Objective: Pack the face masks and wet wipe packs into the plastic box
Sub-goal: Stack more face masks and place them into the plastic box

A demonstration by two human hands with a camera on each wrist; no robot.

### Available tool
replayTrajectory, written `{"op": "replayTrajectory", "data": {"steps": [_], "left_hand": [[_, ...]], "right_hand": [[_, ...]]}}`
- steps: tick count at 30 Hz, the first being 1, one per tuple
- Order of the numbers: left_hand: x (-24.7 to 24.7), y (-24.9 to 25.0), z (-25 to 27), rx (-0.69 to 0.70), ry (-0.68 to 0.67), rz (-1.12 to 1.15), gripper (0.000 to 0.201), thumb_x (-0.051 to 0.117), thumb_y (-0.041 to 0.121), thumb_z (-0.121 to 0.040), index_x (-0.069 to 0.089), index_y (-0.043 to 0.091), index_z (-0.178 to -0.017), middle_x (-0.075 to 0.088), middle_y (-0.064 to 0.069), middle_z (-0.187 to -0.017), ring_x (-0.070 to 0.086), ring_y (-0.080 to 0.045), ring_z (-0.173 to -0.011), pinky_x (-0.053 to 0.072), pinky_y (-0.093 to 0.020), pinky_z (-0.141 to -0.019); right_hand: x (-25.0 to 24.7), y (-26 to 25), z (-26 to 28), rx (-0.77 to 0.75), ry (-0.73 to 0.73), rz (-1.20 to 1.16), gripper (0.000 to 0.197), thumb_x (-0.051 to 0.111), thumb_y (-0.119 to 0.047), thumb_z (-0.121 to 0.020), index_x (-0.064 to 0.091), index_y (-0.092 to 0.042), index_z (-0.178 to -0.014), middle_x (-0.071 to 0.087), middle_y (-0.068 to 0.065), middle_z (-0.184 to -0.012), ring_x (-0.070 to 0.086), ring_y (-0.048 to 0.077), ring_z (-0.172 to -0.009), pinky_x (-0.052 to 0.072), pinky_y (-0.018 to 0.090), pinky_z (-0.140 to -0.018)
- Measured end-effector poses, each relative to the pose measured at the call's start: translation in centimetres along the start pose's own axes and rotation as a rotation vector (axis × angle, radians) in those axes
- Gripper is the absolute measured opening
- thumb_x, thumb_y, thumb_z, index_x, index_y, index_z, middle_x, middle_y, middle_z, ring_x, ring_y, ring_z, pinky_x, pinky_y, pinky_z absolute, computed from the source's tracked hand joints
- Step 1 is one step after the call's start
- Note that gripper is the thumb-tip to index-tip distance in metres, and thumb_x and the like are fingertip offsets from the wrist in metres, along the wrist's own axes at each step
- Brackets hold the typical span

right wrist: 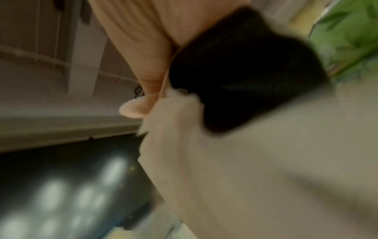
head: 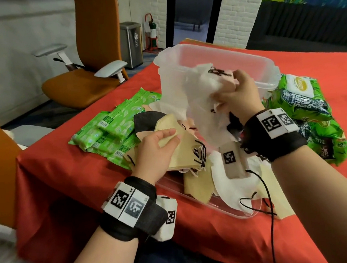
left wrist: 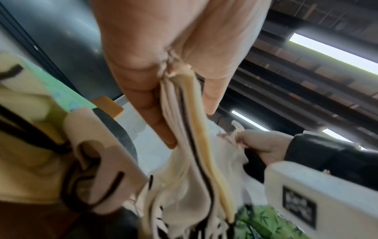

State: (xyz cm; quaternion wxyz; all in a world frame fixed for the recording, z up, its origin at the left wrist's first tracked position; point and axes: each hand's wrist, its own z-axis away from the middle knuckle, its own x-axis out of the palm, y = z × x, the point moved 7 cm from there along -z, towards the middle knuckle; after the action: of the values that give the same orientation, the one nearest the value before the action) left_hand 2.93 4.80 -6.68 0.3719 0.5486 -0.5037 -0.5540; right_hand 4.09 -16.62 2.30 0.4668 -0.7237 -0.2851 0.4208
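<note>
A clear plastic box stands at the back of the red table. My right hand grips a bunch of white and pink face masks in front of the box's near wall. My left hand pinches a stack of beige masks, seen edge-on in the left wrist view as layered masks under the thumb. More masks lie on a clear lid near me. Small green wipe packs lie to the left, large green wipe packs to the right. The right wrist view is blurred; a white mask fills it.
A red cloth covers the table, whose left edge is close to my left wrist. An orange office chair stands beyond that edge, with a steel bin behind it. A black cable runs over the lid's right end.
</note>
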Motion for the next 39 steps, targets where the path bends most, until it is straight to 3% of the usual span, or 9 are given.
{"op": "replayTrajectory", "data": {"steps": [6, 8, 12, 15, 20, 25, 30, 34, 39], "left_hand": [[2.3, 0.9, 0.3, -0.096, -0.104, 0.24, 0.071, 0.051, 0.078, -0.065, 0.067, 0.022, -0.107, 0.067, 0.008, -0.11, 0.057, -0.012, -0.113, 0.041, -0.031, -0.1], [2.7, 1.3, 0.3, -0.091, -0.094, 0.376, 0.048, 0.061, 0.066, -0.07, 0.068, 0.027, -0.097, 0.07, 0.013, -0.102, 0.061, -0.004, -0.106, 0.044, -0.026, -0.094], [2.2, 1.1, 0.0, -0.065, 0.052, 0.368, 0.016, 0.065, 0.03, -0.067, 0.07, 0.02, -0.078, 0.072, -0.013, -0.092, 0.067, -0.025, -0.092, 0.052, -0.043, -0.082], [1.6, 0.3, -0.2, -0.059, 0.107, 0.302, 0.024, 0.065, 0.026, -0.062, 0.068, 0.01, -0.08, 0.07, -0.019, -0.087, 0.067, -0.031, -0.087, 0.054, -0.044, -0.077], [1.8, 0.0, -0.6, -0.033, 0.104, 0.238, 0.042, 0.067, 0.028, -0.06, 0.065, 0.007, -0.097, 0.07, -0.01, -0.091, 0.066, -0.027, -0.091, 0.052, -0.051, -0.086], [1.3, 0.6, -1.0, 0.073, 0.131, 0.182, 0.059, 0.073, 0.009, -0.07, 0.049, 0.024, -0.122, 0.059, 0.01, -0.113, 0.055, -0.014, -0.111, 0.045, -0.035, -0.098], [1.0, 1.1, -1.0, 0.151, 0.14, 0.037, 0.049, 0.071, 0.003, -0.077, 0.054, 0.017, -0.121, 0.058, 0.01, -0.106, 0.055, -0.014, -0.106, 0.041, -0.024, -0.093], [1.7, 1.4, -0.8, 0.152, 0.078, 0.003, 0.035, 0.065, 0.0, -0.082, 0.064, 0.014, -0.113, 0.062, 0.01, -0.1, 0.057, -0.008, -0.1, 0.042, -0.01, -0.086], [2.0, 1.8, -0.7, 0.161, 0.038, 0.022, 0.037, 0.062, -0.004, -0.083, 0.065, 0.013, -0.115, 0.062, 0.012, -0.099, 0.056, 0.009, -0.087, 0.039, 0.002, -0.074]], "right_hand": [[2.8, -0.6, 3.1, 0.045, -0.197, -0.43, 0.019, 0.06, 0.006, -0.083, 0.057, 0.011, -0.101, 0.064, 0.014, -0.08, 0.063, 0.013, -0.061, 0.051, 0.02, -0.058], [4.0, 0.0, 4.2, 0.08, -0.261, -0.417, 0.005, 0.058, 0.004, -0.085, 0.061, 0.002, -0.082, 0.064, 0.006, -0.068, 0.063, 0.011, -0.058, 0.05, 0.019, -0.057], [5.4, 1.7, 5.6, 0.151, -0.406, -0.456, 0.009, 0.054, 0.003, -0.087, 0.062, 0.003, -0.084, 0.064, 0.012, -0.078, 0.063, 0.019, -0.072, 0.052, 0.029, -0.072], [5.1, 2.2, 6.0, 0.198, -0.437, -0.464, 0.01, 0.056, 0.005, -0.084, 0.062, 0.006, -0.092, 0.068, 0.008, -0.078, 0.066, 0.018, -0.072, 0.052, 0.026, -0.069], [3.6, 2.0, 6.2, 0.215, -0.473, -0.432, 0.022, 0.053, 0.009, -0.085, 0.052, -0.003, -0.067, 0.058, -0.008, -0.046, 0.056, 0.004, -0.042, 0.043, 0.014, -0.042], [1.3, 2.9, 4.9, 0.215, -0.285, -0.288, 0.021, 0.058, 0.009, -0.079, 0.061, 0.005, -0.1, 0.064, 0.016, -0.085, 0.062, 0.02, -0.068, 0.052, 0.029, -0.06], [-1.0, 2.5, 3.6, 0.097, -0.075, -0.092, 0.012, 0.061, -0.006, -0.082, 0.061, 0.004, -0.076, 0.052, 0.006, -0.061, 0.047, 0.01, -0.042, 0.036, 0.015, -0.042], [-0.2, 1.2, 3.8, -0.01, -0.091, -0.126, 0.01, 0.064, -0.02, -0.085, 0.064, -0.021, -0.075, 0.06, 0.0, -0.076, 0.057, 0.011, -0.07, 0.046, 0.025, -0.064], [2.1, -0.1, 5.1, -0.025, -0.307, -0.445, 0.026, 0.049, -0.01, -0.068, 0.067, -0.013, -0.088, 0.067, -0.004, -0.084, 0.061, 0.012, -0.083, 0.048, 0.026, -0.076]]}}
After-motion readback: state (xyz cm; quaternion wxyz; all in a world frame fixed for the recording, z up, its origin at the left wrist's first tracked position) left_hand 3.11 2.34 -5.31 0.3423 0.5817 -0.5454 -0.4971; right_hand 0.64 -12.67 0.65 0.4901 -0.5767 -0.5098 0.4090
